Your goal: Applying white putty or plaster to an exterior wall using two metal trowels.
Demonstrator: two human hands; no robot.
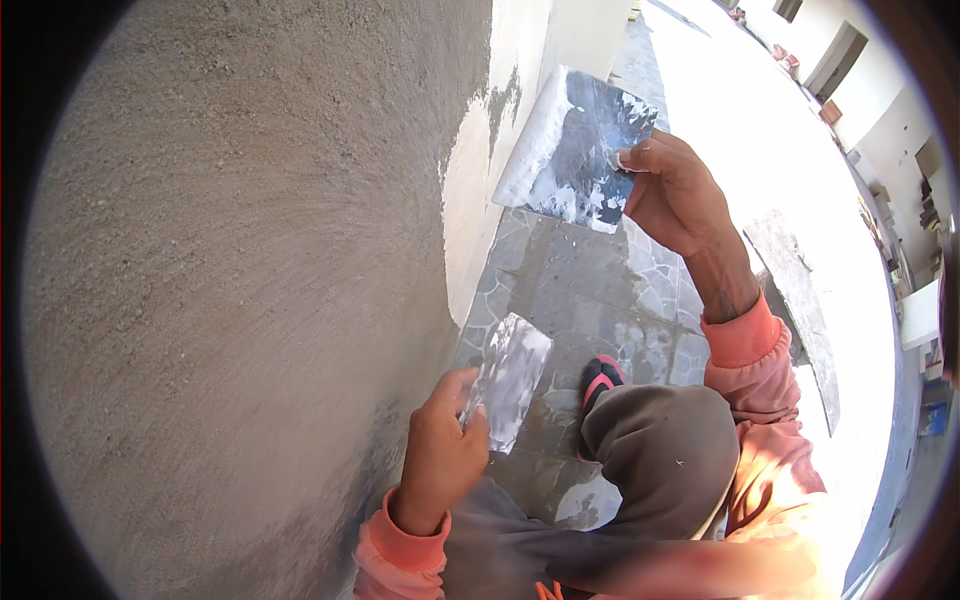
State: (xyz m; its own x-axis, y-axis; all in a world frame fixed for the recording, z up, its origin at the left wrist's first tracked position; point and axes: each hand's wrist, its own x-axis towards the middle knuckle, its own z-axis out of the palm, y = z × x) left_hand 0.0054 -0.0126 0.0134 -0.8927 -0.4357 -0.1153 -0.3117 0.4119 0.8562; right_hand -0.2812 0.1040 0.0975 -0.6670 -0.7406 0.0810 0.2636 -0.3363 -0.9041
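Observation:
In my right hand (682, 195) is a wide, flat metal putty blade (590, 155), gripped by its right side with the thumb on its face. A thick band of white putty lies along the blade's left edge, and smears cover the dark metal. That edge is close to the white-coated part (468, 190) of the wall; whether it touches, I cannot tell. Lower down, my left hand (440, 455) grips a smaller rectangular scraper (515, 380) between thumb and fingers. Its face is smeared white. Rough grey wall (240, 260) stands just left of this hand.
Grey patterned paving tiles (570, 270) with white splashes lie below my hands. My bent knee (665, 440) and one shoe (602, 375) are near the wall. A flat grey board (795, 290) lies to the right, by brightly sunlit ground. Buildings stand at the far right.

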